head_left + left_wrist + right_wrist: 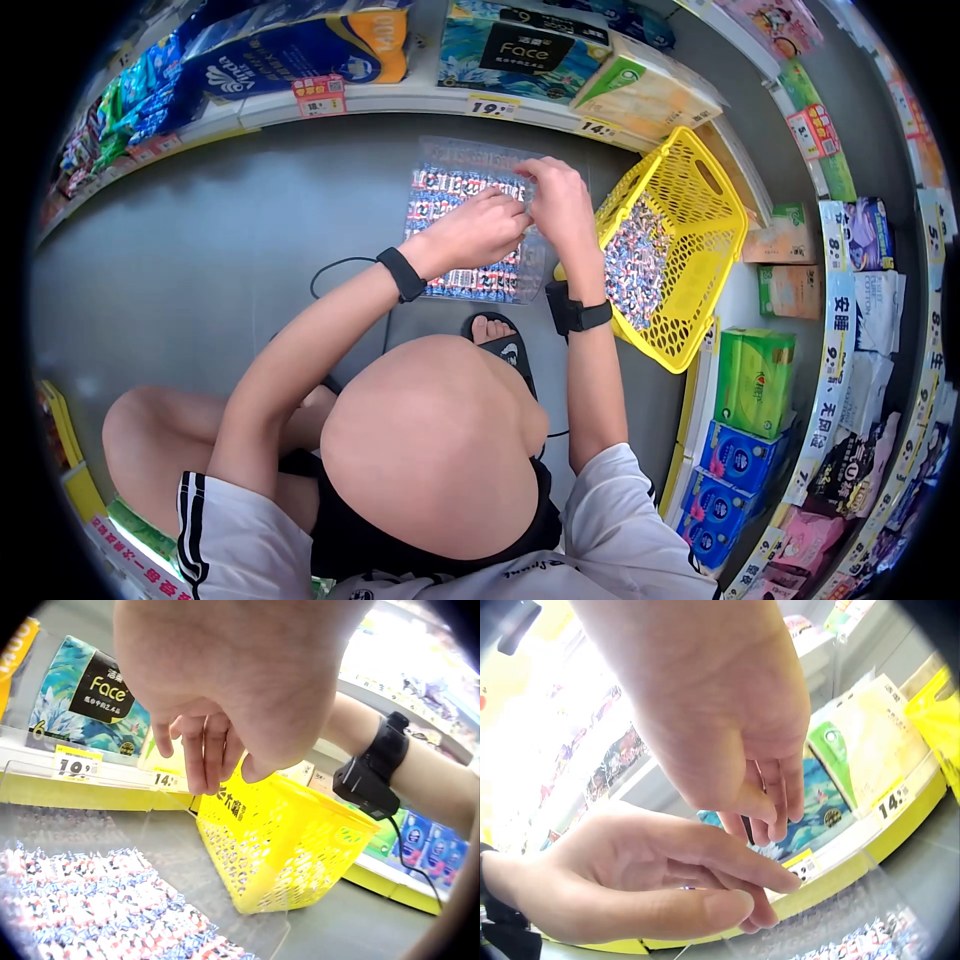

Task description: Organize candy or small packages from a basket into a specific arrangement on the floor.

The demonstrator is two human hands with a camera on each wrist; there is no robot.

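Observation:
A clear plastic tray [470,215] of small wrapped candies [90,907] lies on the grey floor. Both hands meet just above its far right part. My left hand [480,230] reaches in from the left with thumb laid against its fingers [765,877]; a bit of coloured wrapper [686,887] shows between them. My right hand [555,200] hangs over it with curled fingers [780,795], and a thin dark piece [748,829] sits at their tips. A yellow basket [690,240] leans to the right, with loose candies [635,255] inside.
Shelves with tissue packs [520,45] and price tags [492,105] run along the back and the right side. My bent knee [430,450] and a sandalled foot [492,330] are below the tray. A black cable [335,270] trails across the floor at the left.

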